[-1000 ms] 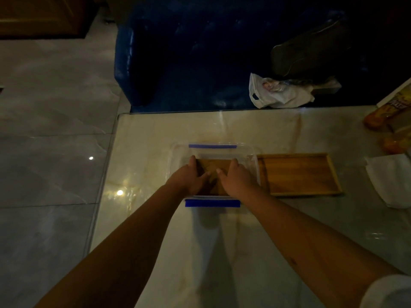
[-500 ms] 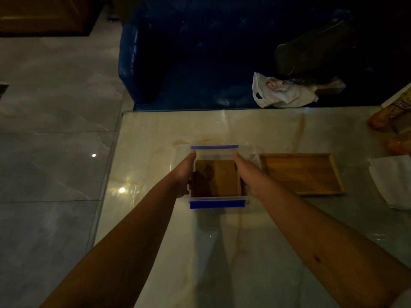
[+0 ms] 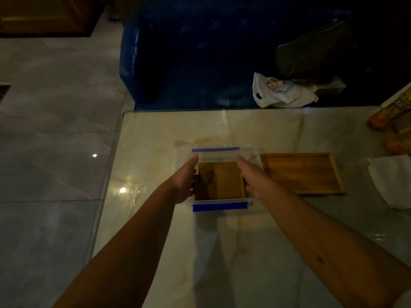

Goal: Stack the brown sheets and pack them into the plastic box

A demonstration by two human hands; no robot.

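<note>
A clear plastic box with blue clips on its near and far rims stands on the pale marble table. A stack of brown sheets lies flat on its bottom. My left hand grips the box's left wall, thumb stretched along the rim. My right hand grips the right wall in the same way. Both hands are outside the stack and do not touch the sheets.
An empty wooden tray lies just right of the box. A white paper and orange packets sit at the right edge. A white plastic bag rests on the blue sofa behind the table. The table's left edge runs close to the box.
Both hands lifted off the brown sheets inside the box and moved apart to its left and right walls. The sheets stay in the box.
</note>
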